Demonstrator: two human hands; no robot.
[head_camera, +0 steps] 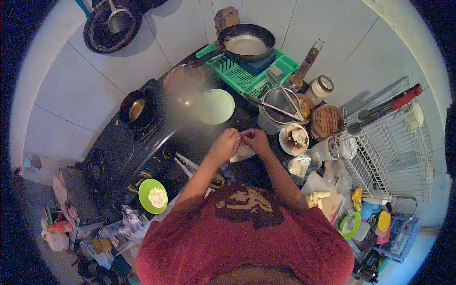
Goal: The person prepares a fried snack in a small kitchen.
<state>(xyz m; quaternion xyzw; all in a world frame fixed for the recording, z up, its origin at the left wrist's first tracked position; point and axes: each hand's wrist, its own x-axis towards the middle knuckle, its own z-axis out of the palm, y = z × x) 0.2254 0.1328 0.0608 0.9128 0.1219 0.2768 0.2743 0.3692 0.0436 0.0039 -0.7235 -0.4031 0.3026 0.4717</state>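
Observation:
My left hand (227, 144) and my right hand (255, 139) meet at chest height, fingertips pinched together. Between and below them hangs a pale, soft-looking item (243, 152), possibly a small plastic bag; the fingers hide its top. Just beyond my hands lies a round, pale green plate (215, 107), its left side blurred by steam or haze. Right of my right hand stands a white bowl (294, 139) with brown and white food. Behind that, metal tongs (281, 107) rest across a metal strainer pot (276, 115).
A gas stove (142, 149) with a small pan (133, 107) runs along the left. At the back, a frying pan (246, 42) sits on a green dish rack (238, 76). A green bowl of white powder (153, 196) is near my left elbow. A wire rack (388, 153) stands right.

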